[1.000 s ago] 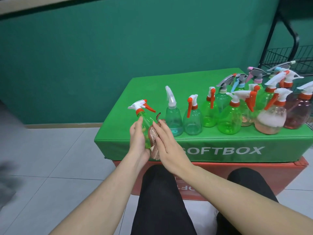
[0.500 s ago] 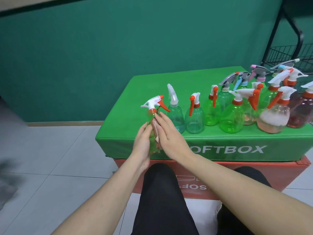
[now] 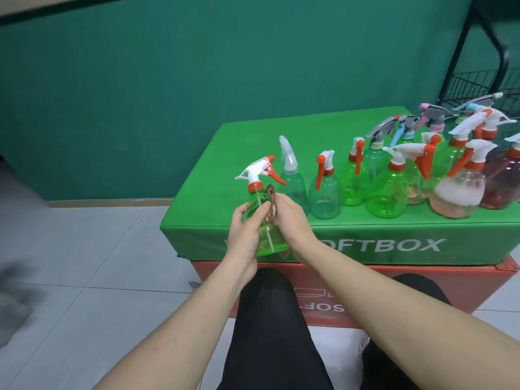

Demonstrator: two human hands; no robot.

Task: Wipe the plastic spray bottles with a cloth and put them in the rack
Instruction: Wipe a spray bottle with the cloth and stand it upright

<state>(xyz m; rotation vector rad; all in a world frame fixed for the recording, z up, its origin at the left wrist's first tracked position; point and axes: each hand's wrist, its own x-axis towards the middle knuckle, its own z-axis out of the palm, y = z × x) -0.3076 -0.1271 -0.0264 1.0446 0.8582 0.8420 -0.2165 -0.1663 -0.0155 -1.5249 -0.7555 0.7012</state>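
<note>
The person has tilted the green spray bottle (image 3: 264, 220) upright before the green softbox (image 3: 309, 237), left hand (image 3: 243, 235) gripping it, right hand (image 3: 292, 218) pressing the cloth (image 3: 272, 209) higher: wiping continues.

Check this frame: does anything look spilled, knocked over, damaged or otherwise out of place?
Nothing stands out. The bottles on the green box stand upright, with no puddle visible. The left hand holds a green spray bottle tilted while the right hand presses a brown cloth against it, which fits wiping.

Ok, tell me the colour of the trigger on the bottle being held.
Red-orange, on a white spray head, seen in the head view: trigger of the held green bottle.
</note>
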